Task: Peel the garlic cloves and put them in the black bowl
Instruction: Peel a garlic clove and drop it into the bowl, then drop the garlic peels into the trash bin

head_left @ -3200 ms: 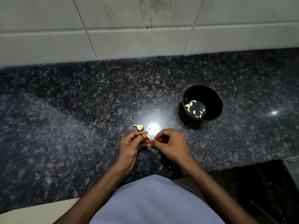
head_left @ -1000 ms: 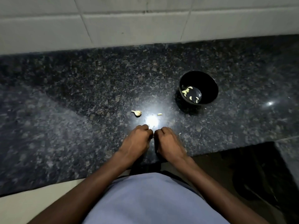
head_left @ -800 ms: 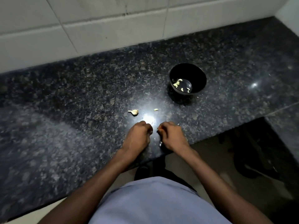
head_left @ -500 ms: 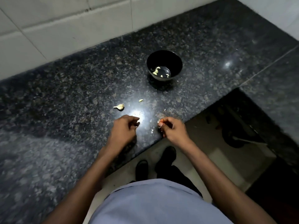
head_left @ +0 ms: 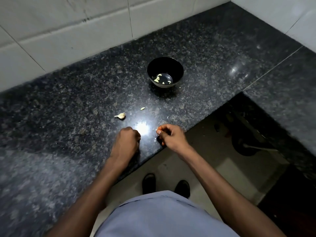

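An unpeeled garlic clove and a smaller peeled piece lie on the dark speckled granite counter, left of the black bowl, which holds several peeled cloves. No writing shows. The left hand is fisted, contents hidden; the right hand pinches a small garlic scrap. White wall tiles stand behind the counter.

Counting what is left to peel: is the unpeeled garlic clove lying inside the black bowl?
No, the unpeeled white garlic clove lies on the speckled dark granite counter, apart from the round black bowl.
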